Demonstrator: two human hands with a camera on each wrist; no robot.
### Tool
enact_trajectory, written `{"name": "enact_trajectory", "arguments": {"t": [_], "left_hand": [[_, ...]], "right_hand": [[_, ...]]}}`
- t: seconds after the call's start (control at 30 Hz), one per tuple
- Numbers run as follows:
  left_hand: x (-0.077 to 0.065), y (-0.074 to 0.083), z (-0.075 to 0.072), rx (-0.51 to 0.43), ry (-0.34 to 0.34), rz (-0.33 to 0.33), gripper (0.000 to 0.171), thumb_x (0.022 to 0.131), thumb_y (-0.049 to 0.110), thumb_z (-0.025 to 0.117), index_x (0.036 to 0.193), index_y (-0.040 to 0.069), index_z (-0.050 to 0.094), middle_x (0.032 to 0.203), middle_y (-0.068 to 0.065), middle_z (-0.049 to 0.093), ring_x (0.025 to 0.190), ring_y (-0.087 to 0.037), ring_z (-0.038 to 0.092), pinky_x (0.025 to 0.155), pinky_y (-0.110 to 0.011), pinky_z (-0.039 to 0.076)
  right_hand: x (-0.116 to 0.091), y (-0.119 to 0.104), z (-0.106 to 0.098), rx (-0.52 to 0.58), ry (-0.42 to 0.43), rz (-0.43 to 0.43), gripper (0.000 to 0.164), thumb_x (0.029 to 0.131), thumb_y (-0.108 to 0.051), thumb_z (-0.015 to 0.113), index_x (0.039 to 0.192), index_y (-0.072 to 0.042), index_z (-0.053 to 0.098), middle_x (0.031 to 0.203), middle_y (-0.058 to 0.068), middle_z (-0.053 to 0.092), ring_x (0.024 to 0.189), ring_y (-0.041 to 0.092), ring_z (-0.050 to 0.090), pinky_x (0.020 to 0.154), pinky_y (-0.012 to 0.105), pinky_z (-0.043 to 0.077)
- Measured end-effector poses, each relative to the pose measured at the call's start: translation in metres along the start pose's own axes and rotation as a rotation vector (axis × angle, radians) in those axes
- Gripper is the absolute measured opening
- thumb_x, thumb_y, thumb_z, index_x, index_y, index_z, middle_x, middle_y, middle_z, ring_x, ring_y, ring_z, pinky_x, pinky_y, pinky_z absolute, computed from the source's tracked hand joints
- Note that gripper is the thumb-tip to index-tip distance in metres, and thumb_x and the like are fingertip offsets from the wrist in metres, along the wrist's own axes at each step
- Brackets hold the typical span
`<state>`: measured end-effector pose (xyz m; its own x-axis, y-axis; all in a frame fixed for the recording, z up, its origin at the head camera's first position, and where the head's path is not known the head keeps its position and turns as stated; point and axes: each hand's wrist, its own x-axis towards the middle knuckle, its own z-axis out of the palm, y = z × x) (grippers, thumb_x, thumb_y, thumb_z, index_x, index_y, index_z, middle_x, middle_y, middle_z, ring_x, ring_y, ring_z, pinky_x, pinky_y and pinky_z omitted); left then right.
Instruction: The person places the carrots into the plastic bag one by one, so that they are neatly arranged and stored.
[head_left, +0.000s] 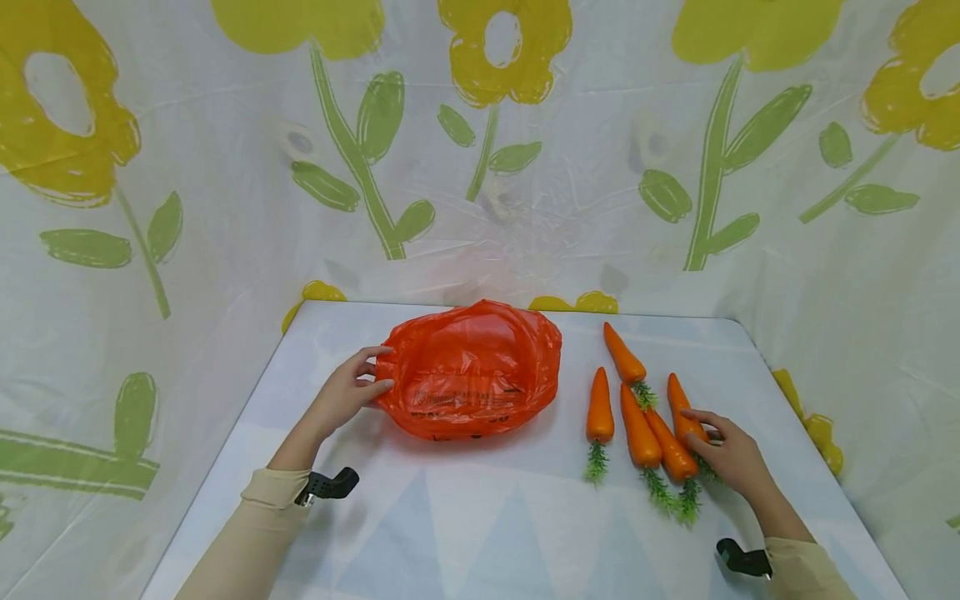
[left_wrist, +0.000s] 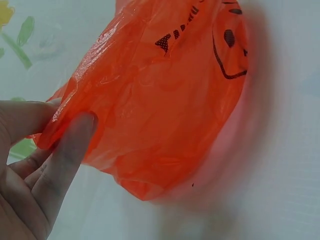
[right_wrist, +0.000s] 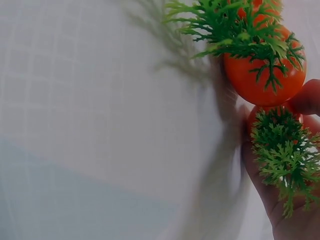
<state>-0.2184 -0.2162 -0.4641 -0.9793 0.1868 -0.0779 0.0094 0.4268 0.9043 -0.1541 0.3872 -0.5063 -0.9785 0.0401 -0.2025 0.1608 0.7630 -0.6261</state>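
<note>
An orange-red plastic bag (head_left: pixel 472 358) with black print lies with its mouth spread wide, left of centre on the table. My left hand (head_left: pixel 347 393) pinches the bag's left edge; in the left wrist view the thumb and fingers (left_wrist: pixel 70 145) hold the film between them. At the right, my right hand (head_left: pixel 733 457) grips the rightmost toy carrot (head_left: pixel 678 398) around its thick end. The right wrist view shows this carrot's green leaves (right_wrist: pixel 282 145) between thumb and fingers, below another carrot (right_wrist: pixel 265 80). Several more orange carrots (head_left: pixel 599 407) lie just left of that hand.
The white table (head_left: pixel 375 533) has pale blue triangles on its near part. Behind and at both sides hang curtains (head_left: pixel 570 225) with yellow flowers. A black wrist camera (head_left: pixel 333 483) sticks out from the left sleeve, another black camera (head_left: pixel 741 557) from the right.
</note>
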Motion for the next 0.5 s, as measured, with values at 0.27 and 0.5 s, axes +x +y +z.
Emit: {"name": "enact_trajectory", "arguments": {"t": [0.27, 0.5], "left_hand": [[0.0001, -0.0019, 0.0006, -0.031, -0.008, -0.007, 0.052, 0.097, 0.015, 0.07, 0.145, 0.017, 0.05, 0.132, -0.02, 0.057, 0.108, -0.035, 0.065, 0.078, -0.039, 0.062], [-0.0021, -0.0005, -0.0005, -0.038, -0.027, 0.03, 0.053, 0.098, 0.013, 0.068, 0.147, 0.019, 0.048, 0.137, -0.019, 0.054, 0.108, -0.036, 0.065, 0.078, -0.039, 0.062]], "right_hand": [[-0.0008, 0.0049, 0.0008, 0.026, 0.036, 0.012, 0.063, 0.103, -0.051, 0.054, 0.148, -0.007, 0.049, 0.149, 0.031, 0.041, 0.123, 0.053, 0.046, 0.093, 0.06, 0.052], [-0.0012, 0.0043, 0.0009, 0.064, 0.06, 0.002, 0.062, 0.103, -0.05, 0.055, 0.147, -0.006, 0.05, 0.149, 0.03, 0.042, 0.123, 0.05, 0.047, 0.093, 0.059, 0.053]]}}
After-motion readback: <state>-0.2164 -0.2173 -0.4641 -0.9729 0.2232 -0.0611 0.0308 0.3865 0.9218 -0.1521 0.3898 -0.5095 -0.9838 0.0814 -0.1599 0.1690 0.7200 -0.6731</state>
